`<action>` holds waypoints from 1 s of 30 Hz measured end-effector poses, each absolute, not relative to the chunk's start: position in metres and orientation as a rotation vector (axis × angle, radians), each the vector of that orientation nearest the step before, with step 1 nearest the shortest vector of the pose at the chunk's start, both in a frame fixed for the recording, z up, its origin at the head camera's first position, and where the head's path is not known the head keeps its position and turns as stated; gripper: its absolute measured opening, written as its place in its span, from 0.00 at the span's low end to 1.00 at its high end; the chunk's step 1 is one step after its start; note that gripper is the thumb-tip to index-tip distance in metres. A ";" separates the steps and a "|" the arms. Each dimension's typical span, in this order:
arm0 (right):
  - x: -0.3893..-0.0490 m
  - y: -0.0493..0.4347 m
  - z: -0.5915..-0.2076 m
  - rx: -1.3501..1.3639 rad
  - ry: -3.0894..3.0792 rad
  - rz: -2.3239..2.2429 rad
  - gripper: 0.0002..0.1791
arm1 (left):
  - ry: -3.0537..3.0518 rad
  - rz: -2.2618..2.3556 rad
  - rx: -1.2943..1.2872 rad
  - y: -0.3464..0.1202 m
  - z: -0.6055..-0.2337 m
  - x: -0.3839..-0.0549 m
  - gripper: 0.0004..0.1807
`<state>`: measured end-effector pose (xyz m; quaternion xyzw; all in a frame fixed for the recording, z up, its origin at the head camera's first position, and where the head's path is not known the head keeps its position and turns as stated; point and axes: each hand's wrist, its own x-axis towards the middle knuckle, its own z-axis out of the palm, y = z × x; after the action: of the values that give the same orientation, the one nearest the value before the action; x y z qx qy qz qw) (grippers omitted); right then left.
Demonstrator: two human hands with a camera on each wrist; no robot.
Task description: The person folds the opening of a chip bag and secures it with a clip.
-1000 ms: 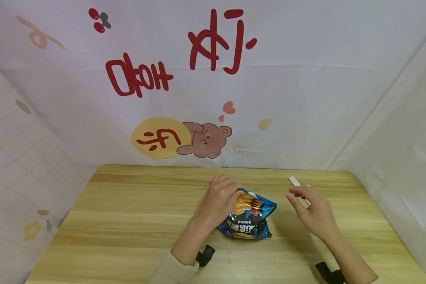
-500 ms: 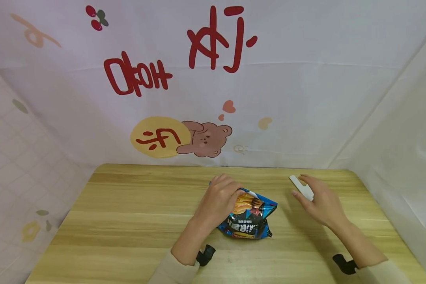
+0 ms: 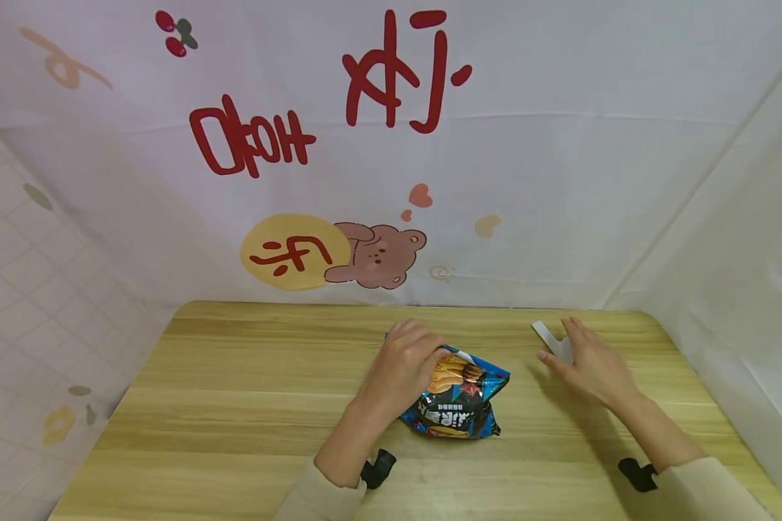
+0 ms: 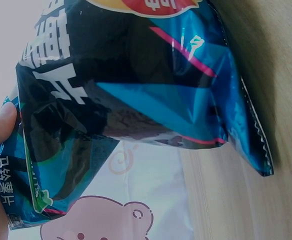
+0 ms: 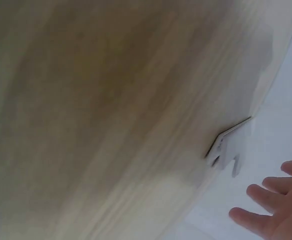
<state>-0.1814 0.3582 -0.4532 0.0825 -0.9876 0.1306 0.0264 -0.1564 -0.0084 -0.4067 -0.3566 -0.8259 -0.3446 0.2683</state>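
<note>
My left hand (image 3: 400, 365) grips the top edge of a blue and black bag of potato chips (image 3: 459, 401) standing on the table. In the left wrist view, its thumb and part of a finger pinch the far end of the bag (image 4: 131, 75). My right hand (image 3: 596, 369) hovers over a flat white piece (image 3: 549, 337) at the back right, fingers spread and holding nothing. The right wrist view shows that white piece (image 5: 231, 142) lying on the wood, with a hooked prong and a small slot. Part of it is hidden behind the right hand in the head view.
The wooden table (image 3: 254, 405) ends at the back against a white printed cloth (image 3: 528, 181). Further cloth walls rise at the left and right sides. A black wrist mount (image 3: 379, 469) shows by the left wrist and another mount (image 3: 638, 475) by the right.
My right hand has moved right and slightly toward the back over the white piece, and its fingers have spread. The left hand and the chip bag have stayed in place.
</note>
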 end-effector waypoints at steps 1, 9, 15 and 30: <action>-0.183 0.360 -0.454 0.247 -3.065 0.396 0.53 | -2.228 -0.930 -0.962 -0.008 -0.407 -0.156 0.02; -0.187 0.368 -0.459 0.176 -3.127 0.389 0.51 | -2.224 -0.917 -0.962 -0.009 -0.407 -0.156 0.02; -0.187 0.370 -0.461 0.164 -3.126 0.453 0.23 | -2.218 -0.912 -0.966 -0.009 -0.408 -0.156 0.02; -0.191 0.371 -0.457 0.087 -3.138 0.441 0.31 | -2.219 -0.909 -0.968 -0.009 -0.407 -0.156 0.02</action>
<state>-0.1910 0.3709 -0.4570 0.0275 -0.9898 0.1391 -0.0140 -0.1560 -0.0085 -0.4067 -0.3601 -0.8251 -0.3380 0.2743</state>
